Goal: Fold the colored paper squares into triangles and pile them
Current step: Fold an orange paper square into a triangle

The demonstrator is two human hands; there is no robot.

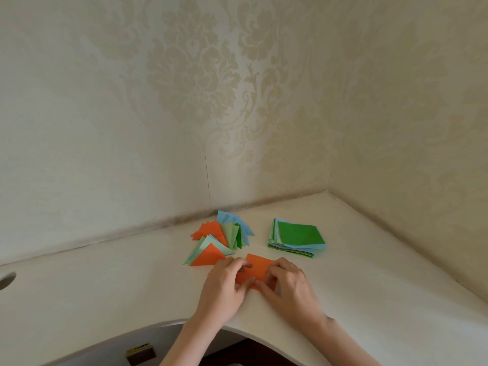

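An orange paper square [257, 269] lies on the white table [105, 281] between both my hands. My left hand [224, 286] holds its left side with curled fingers and thumb. My right hand [287, 285] pinches its right and near edge. Behind and to the left sits a fanned pile of folded triangles [219, 237] in orange, light green, green and blue. A stack of unfolded squares [297, 237] with a green sheet on top lies to the right of that pile.
Patterned wallpaper walls [184, 101] meet in a corner behind the table. The table's near edge curves in front of me, with a dark gap [237, 350] below it. A round hole [6, 280] shows at the table's far left.
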